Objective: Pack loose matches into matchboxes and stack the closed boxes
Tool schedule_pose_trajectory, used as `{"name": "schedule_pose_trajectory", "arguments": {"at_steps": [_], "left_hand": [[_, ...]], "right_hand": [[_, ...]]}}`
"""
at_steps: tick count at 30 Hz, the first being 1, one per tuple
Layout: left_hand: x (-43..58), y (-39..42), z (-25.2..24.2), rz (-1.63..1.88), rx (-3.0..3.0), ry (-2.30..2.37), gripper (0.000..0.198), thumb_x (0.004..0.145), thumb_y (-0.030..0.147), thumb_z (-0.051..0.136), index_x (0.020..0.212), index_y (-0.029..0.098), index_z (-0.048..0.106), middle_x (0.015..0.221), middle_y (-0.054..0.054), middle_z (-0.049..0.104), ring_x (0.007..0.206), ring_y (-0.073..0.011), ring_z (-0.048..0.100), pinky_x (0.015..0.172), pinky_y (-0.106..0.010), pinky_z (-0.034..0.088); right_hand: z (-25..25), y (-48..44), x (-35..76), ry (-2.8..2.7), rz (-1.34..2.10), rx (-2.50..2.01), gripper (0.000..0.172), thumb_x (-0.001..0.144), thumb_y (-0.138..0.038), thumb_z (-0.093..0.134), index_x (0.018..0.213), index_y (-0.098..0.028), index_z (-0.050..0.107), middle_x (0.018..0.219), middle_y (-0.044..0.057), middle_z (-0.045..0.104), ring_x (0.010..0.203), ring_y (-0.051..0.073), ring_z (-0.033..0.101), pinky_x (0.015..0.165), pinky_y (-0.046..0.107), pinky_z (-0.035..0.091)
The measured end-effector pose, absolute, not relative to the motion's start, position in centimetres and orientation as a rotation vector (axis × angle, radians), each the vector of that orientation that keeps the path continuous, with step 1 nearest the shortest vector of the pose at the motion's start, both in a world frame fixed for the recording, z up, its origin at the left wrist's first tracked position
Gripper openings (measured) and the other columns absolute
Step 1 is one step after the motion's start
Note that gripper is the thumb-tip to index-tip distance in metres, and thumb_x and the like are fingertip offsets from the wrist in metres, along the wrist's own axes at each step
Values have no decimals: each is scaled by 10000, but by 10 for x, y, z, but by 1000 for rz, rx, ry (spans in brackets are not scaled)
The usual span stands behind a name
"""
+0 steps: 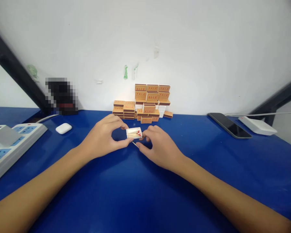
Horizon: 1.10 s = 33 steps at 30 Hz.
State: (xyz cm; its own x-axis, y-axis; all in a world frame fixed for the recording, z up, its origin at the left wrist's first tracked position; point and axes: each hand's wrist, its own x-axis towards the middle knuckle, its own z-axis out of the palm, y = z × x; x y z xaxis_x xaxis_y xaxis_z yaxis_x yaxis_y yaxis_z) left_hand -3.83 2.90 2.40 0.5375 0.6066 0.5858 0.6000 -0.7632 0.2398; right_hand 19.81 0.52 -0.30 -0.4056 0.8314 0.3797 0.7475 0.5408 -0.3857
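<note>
My left hand (pixel 106 135) holds the small white inner tray of a matchbox (pixel 131 131) by its left end, the fingers behind and the thumb at the front edge. Several red-tipped matches (pixel 135 134) lie inside, heads toward the right. My right hand (pixel 160 147) is at the tray's right end, its fingers curled close to the wall. A single matchstick (pixel 135 145) sticks out slantwise below the tray at my right thumb tip; its head is not visible. Behind my hands, matchboxes (pixel 152 96) with orange-yellow labels stand stacked against the wall.
A lower stack of matchboxes (pixel 123 110) adjoins the tall one on its left. On the blue table (pixel 135 194), a power strip (pixel 21 139) and a white case (pixel 63 128) lie left. A phone (pixel 229 125) and a white box with a cable (pixel 257 126) lie right.
</note>
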Motion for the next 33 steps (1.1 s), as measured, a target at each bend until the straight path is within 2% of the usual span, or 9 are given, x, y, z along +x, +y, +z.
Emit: {"name": "schedule_pose_trajectory", "arguments": {"at_steps": [2,8,17,20,23,29,33], "left_hand": [[-39,30,25,1042,2740,1103,220,880,390,773,984,203,722,955,-49,737,918,-224,652,819,-363,527],[-40,32,19,982,2740,1112,223,866,381,787,986,207,716,974,-49,730,939,-231,652,823,-366,532],[-25,20,11,899,2689,1004,217,857,343,792,1013,206,729,960,-43,724,910,-223,650,817,-371,541],[-24,18,10,898,2670,997,219,856,350,798,1004,206,726,969,-41,723,910,-218,646,820,-370,543],[-23,17,9,874,2661,973,219,858,358,804,994,209,721,971,-39,720,911,-215,638,817,-367,542],[-23,17,8,852,2666,966,213,860,343,803,1003,208,722,977,-37,719,921,-213,640,832,-368,542],[-23,18,7,876,2669,986,208,868,355,795,992,205,722,969,-38,719,905,-213,638,819,-370,539]], "right_hand": [[-8,5,190,-2272,262,-1287,187,912,-293,752,834,-197,612,878,50,638,878,224,571,784,355,457],[2,15,210,-2429,231,-1305,188,986,-186,655,800,-187,631,861,65,653,840,221,551,795,369,444],[13,14,214,-2236,177,-1084,102,1012,-182,623,915,-207,641,942,61,650,939,229,573,835,369,462],[8,25,215,-2172,153,-1144,98,1018,-179,609,941,-198,667,940,63,652,943,227,573,852,374,465],[-1,44,216,-2175,202,-1193,18,967,-198,699,962,-181,700,970,75,658,991,239,568,905,389,466],[-6,59,211,-2359,281,-1257,117,981,-191,668,871,-167,698,1014,107,652,1052,273,531,974,445,447],[10,41,218,-2292,310,-1129,109,997,-201,640,891,-192,665,1023,86,652,1053,255,540,988,431,452]]}}
